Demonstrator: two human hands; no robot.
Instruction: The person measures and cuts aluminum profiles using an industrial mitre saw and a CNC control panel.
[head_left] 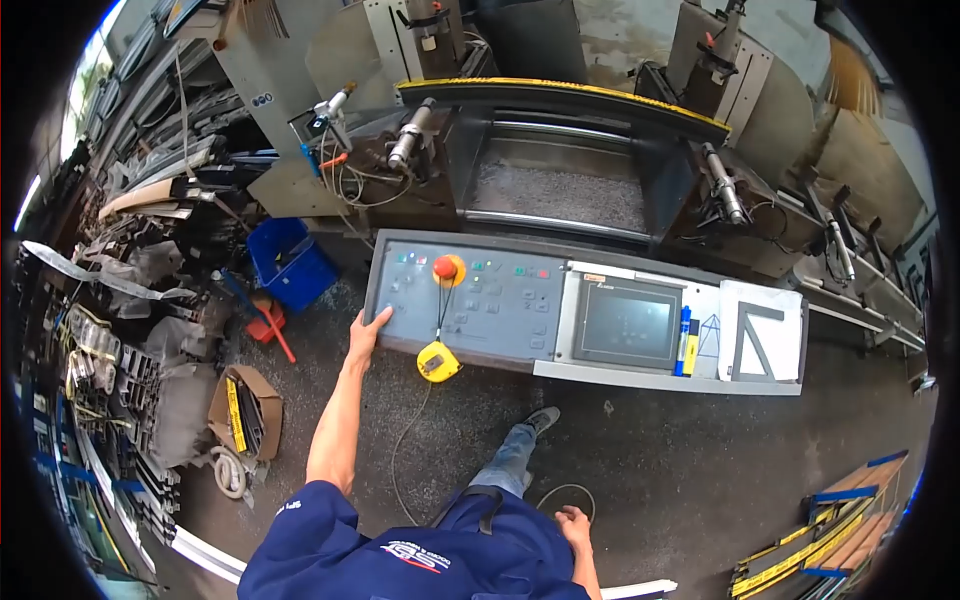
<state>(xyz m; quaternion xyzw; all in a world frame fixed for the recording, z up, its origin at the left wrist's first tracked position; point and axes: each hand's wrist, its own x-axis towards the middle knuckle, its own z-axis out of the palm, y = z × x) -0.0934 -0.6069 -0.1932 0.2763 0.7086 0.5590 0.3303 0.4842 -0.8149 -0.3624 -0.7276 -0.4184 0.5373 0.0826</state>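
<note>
My left hand (366, 332) grips the left edge of a grey control panel (410, 335), thumb on top near the lower left buttons and the other fingers mostly hidden. My right hand (573, 526) hangs low beside my hip, its fingers loosely curled and nothing visible in them. On the panel are a red emergency stop button (444, 267) and a screen (628, 322). A yellow tape measure (438, 362) dangles by a cord from the stop button. Right of the screen lie a blue marker (685, 325), a yellow marker (692, 347) and a white sheet under a dark angle square (750, 335).
Behind the panel stands a saw machine with clamping cylinders (410, 135) and a long dark profile (570, 95) with yellow tape. A blue bin (290, 262), a red dustpan (266, 322) and a cardboard box (262, 400) stand left. A rack with profiles (815, 535) is lower right.
</note>
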